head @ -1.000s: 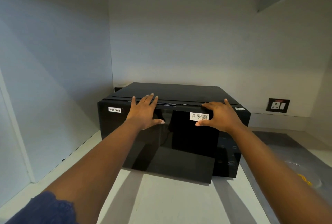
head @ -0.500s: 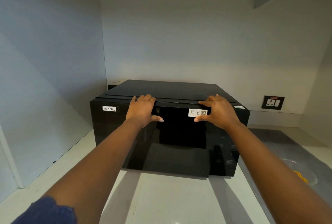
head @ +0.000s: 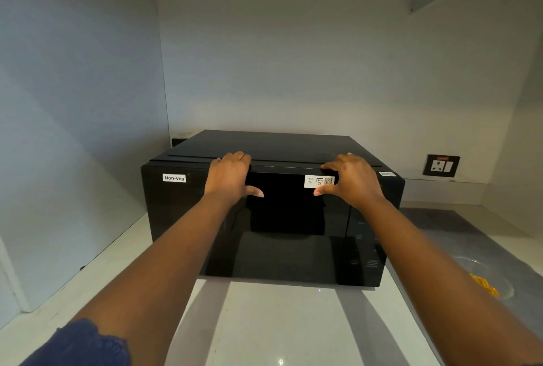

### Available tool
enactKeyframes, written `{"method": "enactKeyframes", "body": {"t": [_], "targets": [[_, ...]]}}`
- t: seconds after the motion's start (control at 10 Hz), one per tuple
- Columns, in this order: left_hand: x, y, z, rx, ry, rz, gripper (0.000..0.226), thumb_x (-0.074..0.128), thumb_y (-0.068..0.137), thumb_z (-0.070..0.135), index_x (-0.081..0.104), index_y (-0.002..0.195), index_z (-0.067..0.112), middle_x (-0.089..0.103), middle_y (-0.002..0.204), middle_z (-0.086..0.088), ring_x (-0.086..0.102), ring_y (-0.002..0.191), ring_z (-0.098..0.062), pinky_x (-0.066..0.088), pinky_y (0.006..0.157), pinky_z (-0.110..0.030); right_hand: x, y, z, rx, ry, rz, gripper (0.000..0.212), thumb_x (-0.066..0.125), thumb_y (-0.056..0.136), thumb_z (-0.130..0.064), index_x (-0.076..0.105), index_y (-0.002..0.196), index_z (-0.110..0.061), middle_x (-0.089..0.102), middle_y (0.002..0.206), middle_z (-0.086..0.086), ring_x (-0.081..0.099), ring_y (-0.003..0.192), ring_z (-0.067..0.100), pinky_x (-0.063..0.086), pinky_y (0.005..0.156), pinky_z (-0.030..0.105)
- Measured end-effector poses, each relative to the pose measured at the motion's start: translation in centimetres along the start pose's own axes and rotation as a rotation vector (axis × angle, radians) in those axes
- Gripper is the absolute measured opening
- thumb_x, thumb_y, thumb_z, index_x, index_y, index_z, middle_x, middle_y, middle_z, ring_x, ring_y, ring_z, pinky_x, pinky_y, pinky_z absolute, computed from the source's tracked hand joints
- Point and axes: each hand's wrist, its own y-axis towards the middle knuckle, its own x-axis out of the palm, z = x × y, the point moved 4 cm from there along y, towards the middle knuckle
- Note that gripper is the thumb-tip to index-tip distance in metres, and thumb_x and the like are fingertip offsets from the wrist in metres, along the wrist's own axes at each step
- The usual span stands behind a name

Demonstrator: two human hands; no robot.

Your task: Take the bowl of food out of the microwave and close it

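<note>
The black microwave (head: pixel 173 218) stands on a pale counter against the back wall. Its glass door (head: pixel 288 251) looks upright and flush with the front. My left hand (head: pixel 229 174) holds the door's top edge left of centre, fingers curled over the top and thumb on the glass. My right hand (head: pixel 352 180) grips the same edge further right, beside a white sticker. A clear glass bowl (head: pixel 470 265) with yellow food in it sits on the counter to the right of the microwave, partly hidden by my right forearm.
A "Non-Veg" label (head: pixel 174 178) is on the microwave's upper left front. A wall socket (head: pixel 440 165) sits at the right of the back wall. A side wall closes in on the left. A grey mat (head: pixel 458 227) covers the counter's right part.
The door has swung up from a forward tilt to flush with the microwave front. Both hands rode its top edge upward and away from me.
</note>
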Motion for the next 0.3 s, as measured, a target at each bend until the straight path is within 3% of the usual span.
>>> {"method": "enactKeyframes", "body": {"t": [0.2,0.3], "targets": [[0.05,-0.39,0.20,0.003,-0.009,-0.054,0.075,0.067,0.069,0.057,0.047,0.125,0.011,0.057,0.123,-0.007,0.052,0.116,-0.026,0.042,0.101,-0.044,-0.03,-0.25,-0.45,-0.014,-0.024,-0.035,0.066,0.071,0.067,-0.051,0.057,0.121,-0.018,0.063,0.117,0.009,0.051,0.116,0.031,0.038,0.104,0.042],[0.16,-0.55,0.11,0.001,0.000,-0.098,0.078,0.061,0.074,0.059,0.041,0.132,0.011,0.052,0.132,-0.009,0.048,0.124,-0.027,0.035,0.109,-0.048,-0.57,0.08,-0.94,-0.015,-0.040,-0.135,0.062,0.063,0.075,-0.054,0.054,0.124,-0.016,0.061,0.123,0.011,0.054,0.113,0.030,0.040,0.101,0.042]]}}
